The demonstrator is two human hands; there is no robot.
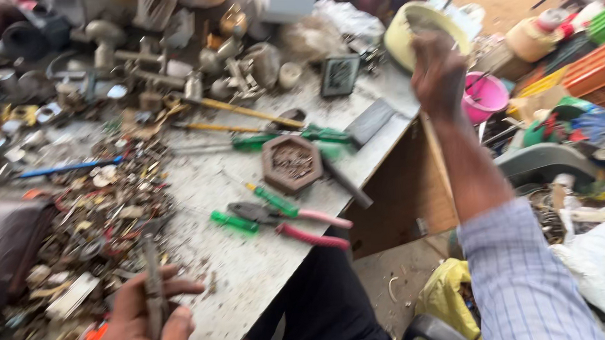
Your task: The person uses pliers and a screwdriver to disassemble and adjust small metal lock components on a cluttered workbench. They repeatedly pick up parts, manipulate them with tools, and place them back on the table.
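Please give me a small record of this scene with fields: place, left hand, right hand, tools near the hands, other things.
place: cluttered workbench
left hand: left hand closed around a dark metal rod
right hand: right hand raised, gripping the rim of a pale yellow bowl
tools near: pink-handled pliers, green-handled screwdriver
other things: hexagonal tray of small parts, heap of scrap hardware, pink bucket

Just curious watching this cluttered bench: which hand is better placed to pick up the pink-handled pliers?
Probably the left. The left hand sits at the bench's near edge, fairly near the pliers, though its grip already holds a metal rod. The right hand is raised far off at a pale bowl.
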